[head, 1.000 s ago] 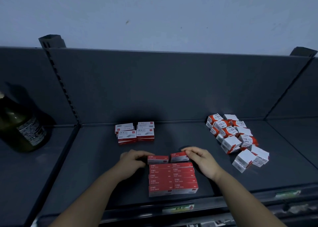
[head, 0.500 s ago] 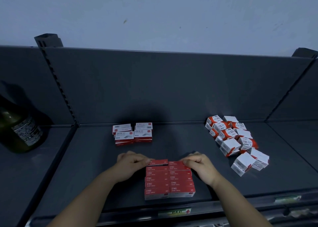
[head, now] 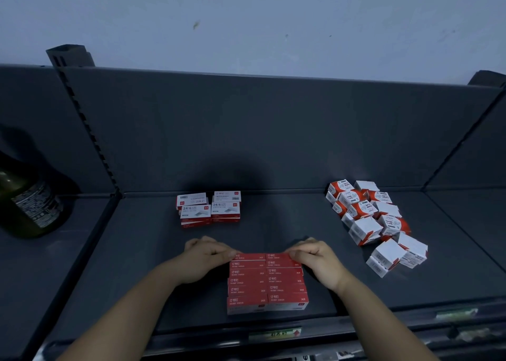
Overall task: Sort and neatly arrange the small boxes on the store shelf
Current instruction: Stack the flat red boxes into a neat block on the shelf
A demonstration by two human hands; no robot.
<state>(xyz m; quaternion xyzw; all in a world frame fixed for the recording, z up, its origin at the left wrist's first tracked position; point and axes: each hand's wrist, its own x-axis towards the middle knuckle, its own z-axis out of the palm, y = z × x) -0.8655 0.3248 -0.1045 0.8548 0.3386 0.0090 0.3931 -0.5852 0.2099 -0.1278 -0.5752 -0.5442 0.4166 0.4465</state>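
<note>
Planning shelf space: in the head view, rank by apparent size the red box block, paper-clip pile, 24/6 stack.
1. paper-clip pile
2. red box block, though nearer the camera
3. 24/6 stack

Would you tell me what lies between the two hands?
The back row of the red boxes, two side by side, lies between the left hand and right hand, in the head view.

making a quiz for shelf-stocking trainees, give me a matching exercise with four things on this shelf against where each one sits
Things:
1. red box block
2. 24/6 box stack
3. paper clip boxes
4. dark bottle

Places:
A. far left
B. loose heap at right
C. front centre, between left hand and right hand
D. middle, further back

Pairs: 1-C; 2-D; 3-B; 4-A
</note>
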